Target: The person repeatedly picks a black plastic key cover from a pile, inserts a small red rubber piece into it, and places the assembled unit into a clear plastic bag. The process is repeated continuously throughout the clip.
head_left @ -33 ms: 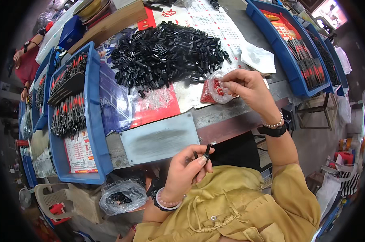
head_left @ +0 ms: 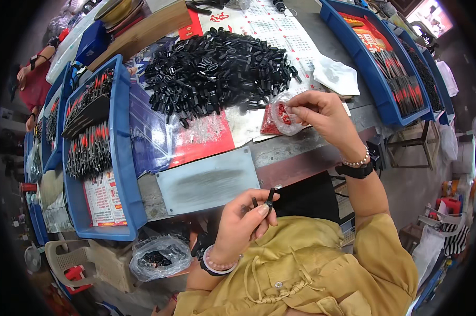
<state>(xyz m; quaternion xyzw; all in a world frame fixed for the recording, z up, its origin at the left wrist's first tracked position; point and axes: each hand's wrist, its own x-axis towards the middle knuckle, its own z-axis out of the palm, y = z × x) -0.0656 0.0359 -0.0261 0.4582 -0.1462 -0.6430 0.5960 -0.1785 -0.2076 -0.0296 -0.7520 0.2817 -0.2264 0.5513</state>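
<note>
My left hand [head_left: 240, 223] is closed around a slim black rod-shaped part [head_left: 271, 195], its end sticking up beyond the thumb and forefinger. A second dark tip [head_left: 255, 201] shows between the fingers of the same hand. Farther forward and to the right, my right hand [head_left: 326, 117] has thumb and forefinger pinched together at the mouth of a small clear plastic bag [head_left: 289, 128]. Small red pieces [head_left: 269, 124] fill the bag. Whatever is between those right fingertips is too small to make out.
A large heap of black plastic parts [head_left: 217, 73] covers the table's middle, with tiny clear pieces [head_left: 203, 130] in front. A pale metal plate [head_left: 209, 179] lies at the near edge. Blue trays of black-and-red parts stand left [head_left: 134, 195] and right [head_left: 374, 87]. Another person's arm [head_left: 40, 58] is far left.
</note>
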